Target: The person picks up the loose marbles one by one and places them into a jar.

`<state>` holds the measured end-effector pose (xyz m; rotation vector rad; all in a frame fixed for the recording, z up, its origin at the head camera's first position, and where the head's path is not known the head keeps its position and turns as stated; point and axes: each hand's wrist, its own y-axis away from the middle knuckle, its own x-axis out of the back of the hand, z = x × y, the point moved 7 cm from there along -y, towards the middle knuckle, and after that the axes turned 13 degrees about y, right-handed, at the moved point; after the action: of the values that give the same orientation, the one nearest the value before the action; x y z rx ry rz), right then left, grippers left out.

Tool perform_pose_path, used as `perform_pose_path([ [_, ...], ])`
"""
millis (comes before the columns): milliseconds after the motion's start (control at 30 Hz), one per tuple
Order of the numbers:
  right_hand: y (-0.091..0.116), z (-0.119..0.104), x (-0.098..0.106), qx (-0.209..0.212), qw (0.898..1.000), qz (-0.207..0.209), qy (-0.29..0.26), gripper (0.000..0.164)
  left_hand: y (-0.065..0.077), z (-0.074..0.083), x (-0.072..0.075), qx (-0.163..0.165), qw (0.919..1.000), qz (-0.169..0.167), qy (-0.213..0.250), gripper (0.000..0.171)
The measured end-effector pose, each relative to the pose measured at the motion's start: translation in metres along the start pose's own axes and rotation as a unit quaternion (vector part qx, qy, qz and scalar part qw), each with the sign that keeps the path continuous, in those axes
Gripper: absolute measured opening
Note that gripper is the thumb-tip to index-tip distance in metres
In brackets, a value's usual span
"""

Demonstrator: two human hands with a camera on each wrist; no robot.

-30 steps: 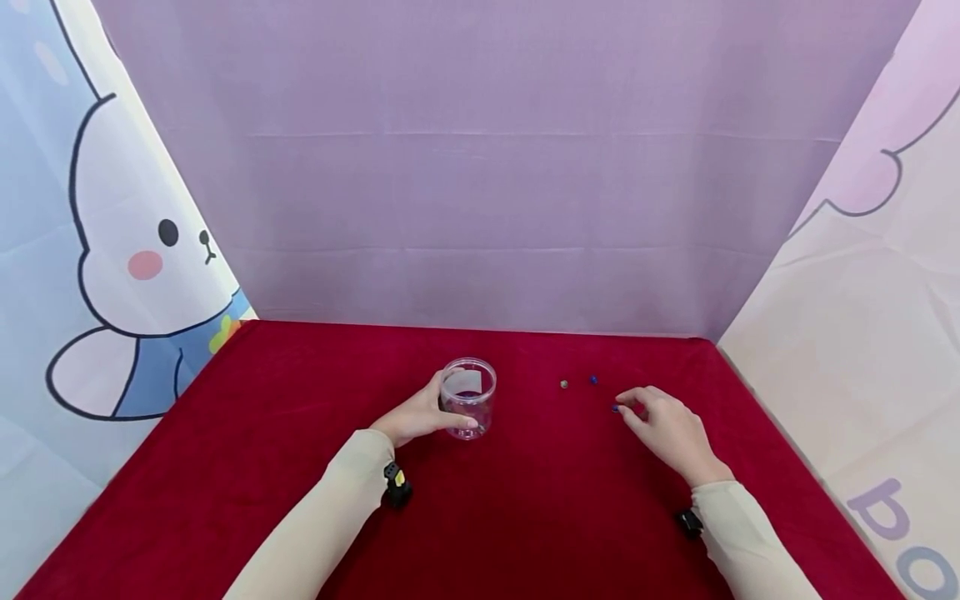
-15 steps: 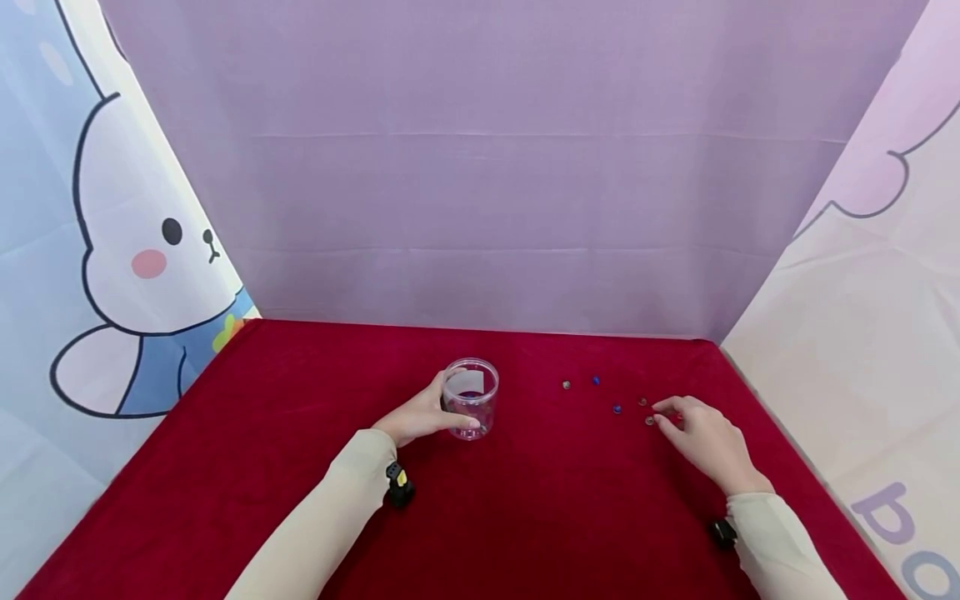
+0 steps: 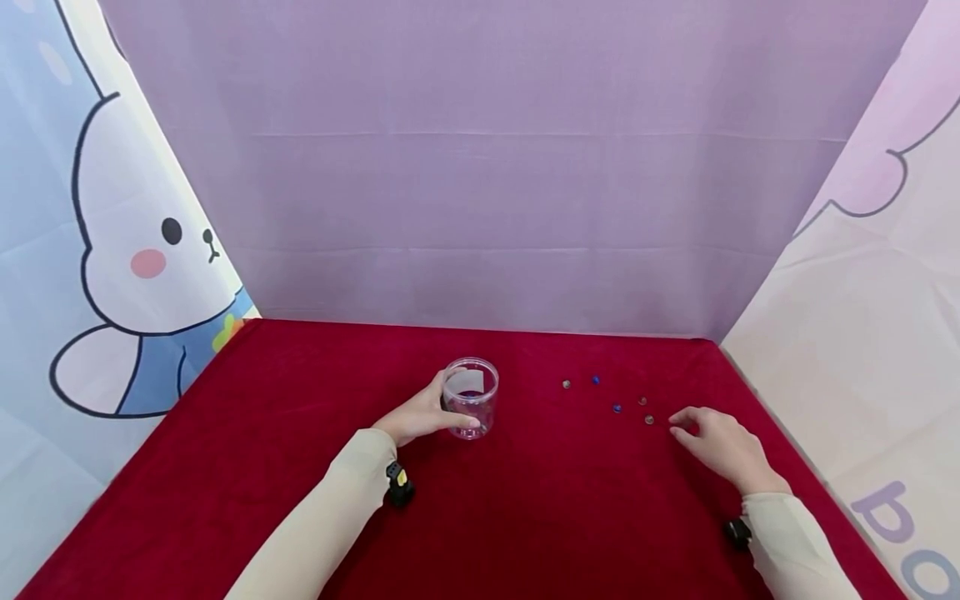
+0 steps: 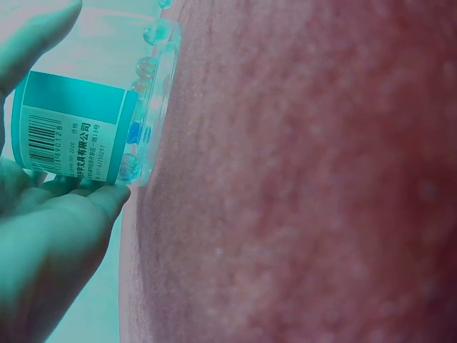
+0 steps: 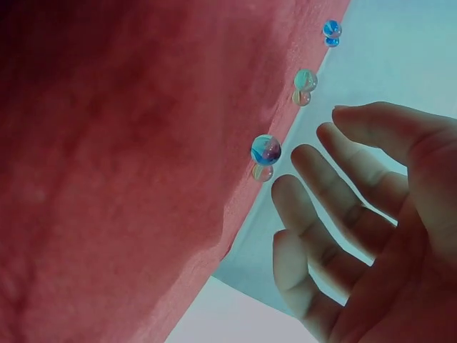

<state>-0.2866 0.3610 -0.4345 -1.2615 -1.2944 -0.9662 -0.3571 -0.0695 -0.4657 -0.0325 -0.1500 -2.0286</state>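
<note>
In the head view my left hand [image 3: 426,414] grips a clear plastic jar [image 3: 483,410] round its side, thumb across the front. The jar stands upright on the red cloth. In the left wrist view, its printed label [image 4: 75,136] faces the palm, and several marbles [image 4: 146,68] lie along its bottom. My right hand [image 3: 723,443] hovers at the right, fingers loosely bent and holding nothing. Just left of its fingertips lie two brownish glass marbles [image 3: 649,420]. A blue marble [image 3: 617,408] lies further left. In the right wrist view, a swirled marble [image 5: 265,149] shows just beyond the fingers.
Further back on the red cloth [image 3: 525,517] lie another blue marble [image 3: 596,380] and a pale marble [image 3: 566,384]. A purple curtain [image 3: 480,167] closes off the back. Printed cloth walls [image 3: 862,350] stand at both sides.
My right hand has moved right and toward me, away from the blue marble at its fingertips, uncovering the brownish marbles. My left hand and the jar have stayed in place.
</note>
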Motion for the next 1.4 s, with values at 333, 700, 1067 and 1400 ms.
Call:
perform_pose_path([
  [333,-0.0007,0.0014,-0.0034,0.009,0.999,-0.035,0.013,0.025,-0.0023,-0.0004,-0.0018,-0.005,1.0000,-0.007,-0.002,0.099],
  [700,-0.0008,0.0082,-0.0033,-0.017,0.997,-0.072,0.013,0.027,-0.0017,-0.0007,-0.0009,0.000,1.0000,-0.002,-0.008,0.100],
  [1067,-0.0001,0.0092,-0.0034,-0.029,0.996,-0.084,0.018,0.024,0.0004,0.0003,-0.0010,0.000,1.0000,-0.002,-0.003,0.101],
  [1400,-0.0021,0.0098,-0.0043,-0.030,0.996,-0.080,0.028,0.022,0.0017,0.0007,-0.0001,-0.001,1.0000,0.000,-0.004,0.100],
])
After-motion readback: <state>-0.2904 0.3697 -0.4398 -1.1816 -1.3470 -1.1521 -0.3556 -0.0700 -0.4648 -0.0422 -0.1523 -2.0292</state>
